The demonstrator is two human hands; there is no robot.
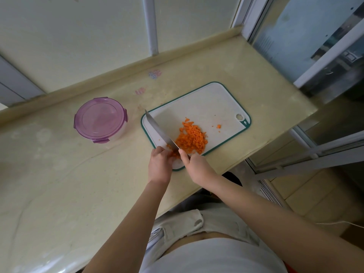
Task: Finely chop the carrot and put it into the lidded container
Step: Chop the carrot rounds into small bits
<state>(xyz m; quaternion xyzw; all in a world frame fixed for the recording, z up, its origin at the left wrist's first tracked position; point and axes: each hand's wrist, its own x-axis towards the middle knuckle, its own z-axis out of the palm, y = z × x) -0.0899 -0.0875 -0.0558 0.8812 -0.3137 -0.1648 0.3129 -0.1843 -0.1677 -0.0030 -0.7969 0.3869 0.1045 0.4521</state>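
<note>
Curling round the carrot [190,139], the left hand [159,161] steadies it for the knife [159,131] gripped in the right hand [195,163]; lidded container [100,120] waits shut

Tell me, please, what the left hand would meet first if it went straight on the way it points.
Most likely the knife blade, right ahead of its fingers, with the chopped carrot behind it; depth is unclear.

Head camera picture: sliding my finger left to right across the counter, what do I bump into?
Round clear container with purple lid → silver metal knife → heap of chopped orange carrot → small stray carrot piece
</note>
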